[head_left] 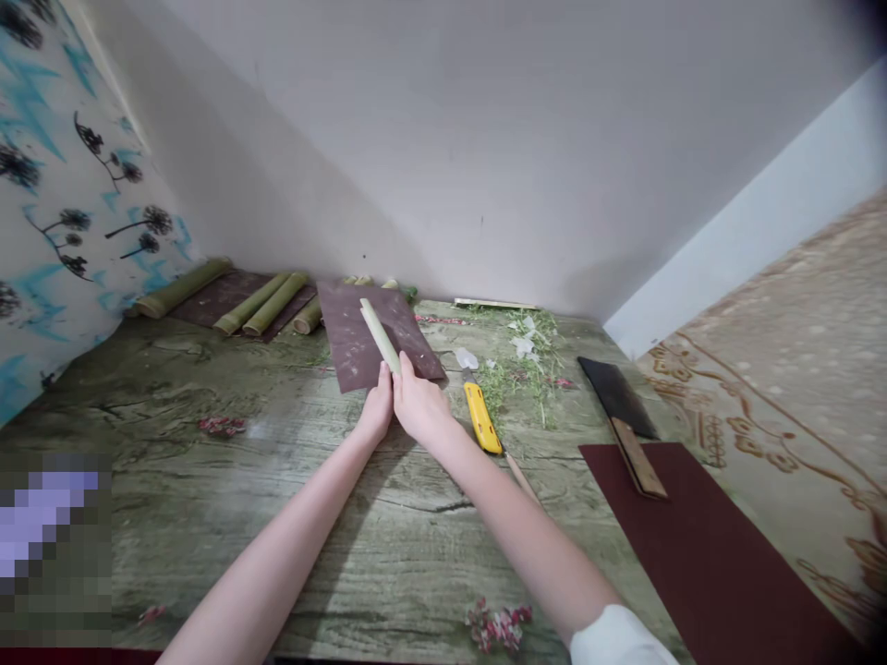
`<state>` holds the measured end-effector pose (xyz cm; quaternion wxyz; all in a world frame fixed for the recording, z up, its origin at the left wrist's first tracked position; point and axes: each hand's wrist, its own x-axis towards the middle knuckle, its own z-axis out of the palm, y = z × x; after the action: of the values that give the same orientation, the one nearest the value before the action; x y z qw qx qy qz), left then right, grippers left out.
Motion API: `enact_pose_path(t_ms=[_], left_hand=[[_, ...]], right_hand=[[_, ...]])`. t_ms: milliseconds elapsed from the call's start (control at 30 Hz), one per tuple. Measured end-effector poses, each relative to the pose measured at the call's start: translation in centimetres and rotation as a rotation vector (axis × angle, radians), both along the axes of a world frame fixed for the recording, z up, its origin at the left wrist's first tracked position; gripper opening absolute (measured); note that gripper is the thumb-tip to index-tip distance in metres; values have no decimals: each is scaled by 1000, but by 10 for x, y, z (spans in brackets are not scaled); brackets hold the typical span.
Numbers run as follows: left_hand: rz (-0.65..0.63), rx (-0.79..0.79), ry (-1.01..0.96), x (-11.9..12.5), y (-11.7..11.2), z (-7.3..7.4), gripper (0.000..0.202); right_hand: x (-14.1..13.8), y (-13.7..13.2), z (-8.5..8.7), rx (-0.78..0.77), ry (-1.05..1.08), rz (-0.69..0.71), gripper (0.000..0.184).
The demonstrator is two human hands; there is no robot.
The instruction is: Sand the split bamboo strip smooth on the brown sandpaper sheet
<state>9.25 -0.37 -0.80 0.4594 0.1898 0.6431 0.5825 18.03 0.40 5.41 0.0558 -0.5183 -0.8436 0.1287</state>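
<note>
**Table (208, 499) layout: board (353, 356) mid, tools right**

Bamboo strip (378, 332) on board. Bamboo pieces (264, 305) behind board to left, on and beside a mat (218, 297). Utility knife (479, 417) just right of board, herb trimmings (527, 369) behind it. Further right, cleaver (615, 397), handle on second mat (699, 554).

Passage runs along the tabletop (208, 517) left of the brown cutting board (367, 337); rightward, a yellow utility knife (481, 417) and a cleaver (616, 397) stand in the way.
</note>
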Motion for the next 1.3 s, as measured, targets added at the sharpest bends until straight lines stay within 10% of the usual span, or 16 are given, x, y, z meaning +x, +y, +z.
enact_pose_path(t_ms=[567, 1300], left_hand=[[-134, -121, 341, 0, 0, 6, 76], [-120, 13, 235, -4, -10, 10, 75]], right_hand=[[3, -4, 11, -29, -53, -3, 48], [-2, -44, 0, -75, -53, -91, 48]])
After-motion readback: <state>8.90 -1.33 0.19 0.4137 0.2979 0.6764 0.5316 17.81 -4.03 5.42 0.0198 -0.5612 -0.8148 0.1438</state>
